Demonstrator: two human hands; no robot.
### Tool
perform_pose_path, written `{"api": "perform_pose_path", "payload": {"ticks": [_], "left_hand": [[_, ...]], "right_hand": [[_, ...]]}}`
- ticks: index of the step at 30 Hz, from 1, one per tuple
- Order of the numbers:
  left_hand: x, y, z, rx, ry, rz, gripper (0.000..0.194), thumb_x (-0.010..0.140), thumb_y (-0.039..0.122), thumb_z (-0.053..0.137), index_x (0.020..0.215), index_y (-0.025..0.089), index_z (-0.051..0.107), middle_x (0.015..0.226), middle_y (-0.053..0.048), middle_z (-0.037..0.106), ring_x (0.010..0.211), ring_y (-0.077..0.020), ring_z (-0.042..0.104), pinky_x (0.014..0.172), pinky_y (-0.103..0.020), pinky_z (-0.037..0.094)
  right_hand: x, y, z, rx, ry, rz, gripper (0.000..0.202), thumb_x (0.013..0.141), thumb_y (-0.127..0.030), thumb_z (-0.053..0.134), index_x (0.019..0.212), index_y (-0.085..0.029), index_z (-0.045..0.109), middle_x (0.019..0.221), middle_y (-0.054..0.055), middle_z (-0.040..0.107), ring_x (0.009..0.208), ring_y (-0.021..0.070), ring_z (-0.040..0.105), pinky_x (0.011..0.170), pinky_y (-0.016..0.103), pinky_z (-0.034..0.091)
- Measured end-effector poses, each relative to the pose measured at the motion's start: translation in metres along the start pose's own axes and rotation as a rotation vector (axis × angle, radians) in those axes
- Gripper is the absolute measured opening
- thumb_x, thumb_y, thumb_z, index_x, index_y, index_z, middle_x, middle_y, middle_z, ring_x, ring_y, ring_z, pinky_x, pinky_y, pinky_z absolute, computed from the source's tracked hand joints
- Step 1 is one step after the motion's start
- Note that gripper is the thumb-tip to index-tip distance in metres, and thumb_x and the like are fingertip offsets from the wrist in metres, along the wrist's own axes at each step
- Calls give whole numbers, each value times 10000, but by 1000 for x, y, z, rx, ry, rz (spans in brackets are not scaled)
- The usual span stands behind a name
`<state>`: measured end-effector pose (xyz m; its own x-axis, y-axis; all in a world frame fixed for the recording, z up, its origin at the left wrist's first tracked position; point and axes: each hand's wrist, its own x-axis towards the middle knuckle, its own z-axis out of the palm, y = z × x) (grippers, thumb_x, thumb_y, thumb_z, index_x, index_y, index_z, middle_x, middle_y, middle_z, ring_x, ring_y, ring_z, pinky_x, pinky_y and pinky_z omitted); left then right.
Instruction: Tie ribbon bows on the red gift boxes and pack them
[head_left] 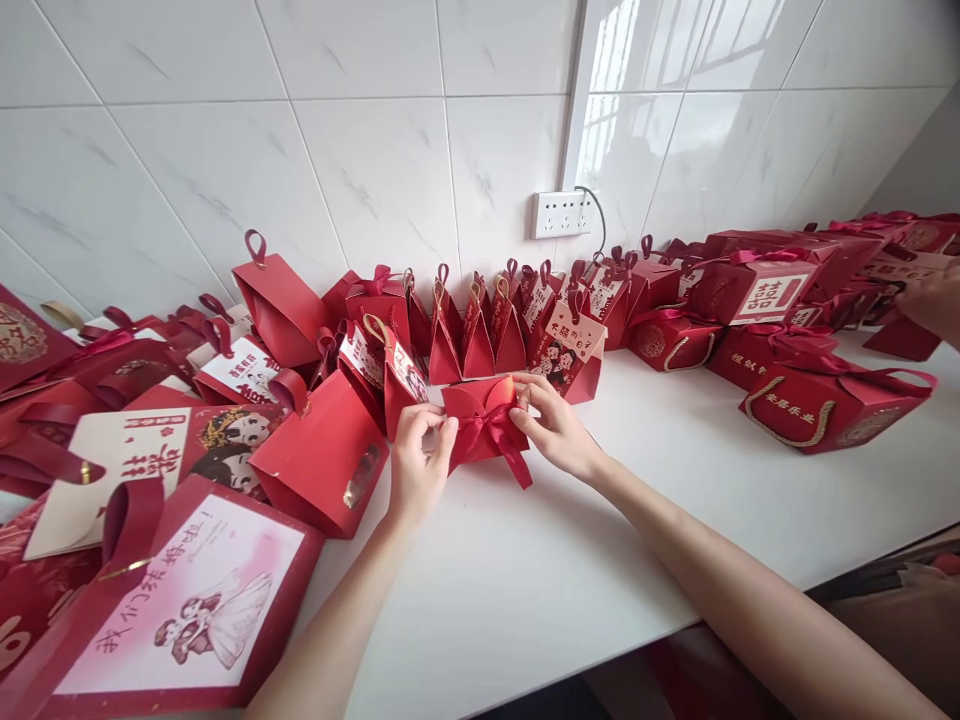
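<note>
A small red gift box point(469, 402) with a dark red ribbon bow point(493, 432) on its front is between my two hands on the white table. My left hand point(420, 450) grips its left edge, thumb and fingers closed. On the other side, my right hand point(551, 425) has its fingers closed on the upper right corner, beside the bow. An orange-red patch shows at that corner, partly hidden by the fingers. Just behind stand a box with a cartoon couple point(566, 345) and a row of narrow red boxes point(476, 335) with loop handles.
Many red gift boxes crowd the left side, including one with a wedding drawing point(191, 600). Rope-handled boxes point(832, 400) stand to the right. Another person's hand point(930, 300) reaches in at the right edge. A power strip point(562, 215) is on the tiled wall.
</note>
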<state>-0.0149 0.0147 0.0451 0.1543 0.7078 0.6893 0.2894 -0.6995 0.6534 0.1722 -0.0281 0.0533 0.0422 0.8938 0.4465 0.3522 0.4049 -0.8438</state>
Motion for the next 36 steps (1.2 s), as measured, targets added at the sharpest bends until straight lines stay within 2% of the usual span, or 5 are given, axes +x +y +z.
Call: {"api": "perform_pose_path", "payload": {"ticks": [13, 21, 28, 33, 36], "left_hand": [[2, 0, 2, 58, 15, -15, 233, 876, 307, 480, 670, 199, 474, 875, -46, 563, 831, -145, 568, 607, -223, 460], [3, 0, 0, 75, 16, -8, 242, 866, 313, 486, 653, 198, 472, 866, -44, 560, 809, -141, 568, 600, -222, 456], [3, -3, 1, 29, -12, -113, 267, 876, 387, 471, 685, 203, 504, 879, -37, 575, 847, -151, 584, 749, -255, 484], [1, -3, 3, -8, -29, -113, 332, 870, 497, 466, 739, 199, 534, 905, -49, 567, 887, -170, 592, 776, -280, 506], [0, 0, 3, -10, -71, -92, 285, 840, 476, 534, 804, 195, 566, 950, -57, 544, 927, -177, 590, 751, -280, 534]], "right_hand": [[2, -9, -4, 66, -36, 88, 395, 882, -537, 450, 665, -206, 453, 1334, 88, 451, 1269, 242, 418, 1043, 448, 362], [4, -6, -4, 222, -50, 145, 407, 841, -540, 524, 633, -199, 447, 1354, 83, 430, 1273, 253, 426, 1011, 438, 402], [4, -6, -3, 152, 5, 107, 376, 850, -506, 534, 645, -203, 446, 1319, 87, 492, 1269, 231, 446, 1050, 441, 350], [4, -7, -2, 134, 44, 127, 366, 851, -495, 526, 647, -205, 434, 1301, 88, 518, 1235, 232, 478, 1005, 437, 392], [5, -6, -2, 133, 63, 125, 364, 855, -487, 515, 645, -202, 427, 1255, 90, 547, 1189, 229, 510, 959, 413, 436]]}}
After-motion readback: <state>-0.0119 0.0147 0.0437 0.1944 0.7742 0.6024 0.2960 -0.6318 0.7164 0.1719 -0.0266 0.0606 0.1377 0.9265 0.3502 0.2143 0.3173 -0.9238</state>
